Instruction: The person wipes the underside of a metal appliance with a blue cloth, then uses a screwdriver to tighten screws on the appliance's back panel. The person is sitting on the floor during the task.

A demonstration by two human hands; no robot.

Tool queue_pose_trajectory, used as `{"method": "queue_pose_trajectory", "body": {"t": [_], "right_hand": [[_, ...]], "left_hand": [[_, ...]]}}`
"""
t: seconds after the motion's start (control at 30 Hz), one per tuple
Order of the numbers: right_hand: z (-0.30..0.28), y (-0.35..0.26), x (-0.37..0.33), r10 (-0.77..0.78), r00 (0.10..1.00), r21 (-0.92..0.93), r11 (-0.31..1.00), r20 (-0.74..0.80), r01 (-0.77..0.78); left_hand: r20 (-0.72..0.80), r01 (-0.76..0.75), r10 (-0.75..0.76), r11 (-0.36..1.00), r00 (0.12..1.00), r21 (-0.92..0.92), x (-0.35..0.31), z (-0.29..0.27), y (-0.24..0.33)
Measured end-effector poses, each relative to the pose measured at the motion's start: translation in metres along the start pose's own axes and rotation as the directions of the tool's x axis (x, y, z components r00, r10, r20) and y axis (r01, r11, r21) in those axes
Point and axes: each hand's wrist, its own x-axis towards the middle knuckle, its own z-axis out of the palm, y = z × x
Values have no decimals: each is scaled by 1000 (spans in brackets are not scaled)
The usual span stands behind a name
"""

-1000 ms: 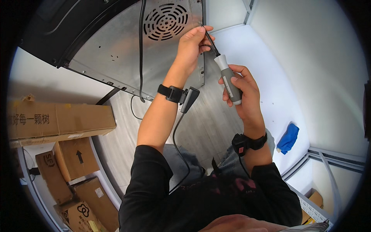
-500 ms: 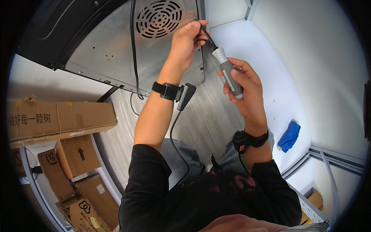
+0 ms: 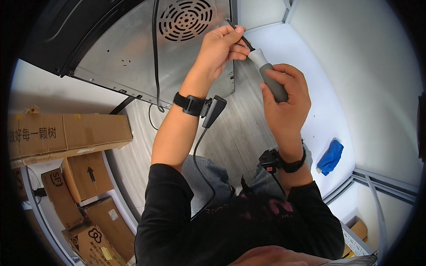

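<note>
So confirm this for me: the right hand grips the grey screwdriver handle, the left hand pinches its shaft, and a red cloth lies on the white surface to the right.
One detail is wrong: the cloth is blue, not red, as the head view shows. The right hand does grip the grey screwdriver handle, and the left hand pinches the shaft.

Matt metal panel [image 3: 133, 57]; matt grey rubbery screwdriver handle [image 3: 271, 80].

Screwdriver [image 3: 270, 76]: grey handle, whitish collar, black shaft. Metal panel [image 3: 133, 57] beside the hands: dull silver, round vent of black slots; black cable [image 3: 155, 57]. Wrist straps: black. Sleeves: black. Floor below hands: pale grey wood-grain. Cloth [image 3: 330, 156] right of hands: blue. Cardboard boxes [image 3: 66, 133] left: brown.
</note>
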Motion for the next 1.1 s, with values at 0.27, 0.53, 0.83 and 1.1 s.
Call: {"method": "queue_pose_trajectory", "body": {"t": [0.27, 0.53, 0.83, 1.1], "right_hand": [[11, 5, -13, -4, 994, 245, 969, -107, 31], [5, 0, -12, -196, 980, -56, 979, -16, 195], [13, 9, -18, -16, 986, 168, 985, -163, 44], [8, 6, -14, -59, 984, 104, 992, -166, 77]], "left_hand": [[75, -11, 33, 961, 997, -275, 4, -5, -2], [55, 41, -36, 996, 998, -85, -3, -3, 2], [76, 50, -39, 987, 996, -151, 1, -1, 1], [108, 105, -101, 994, 989, -33, -3, 2, 1]]}}
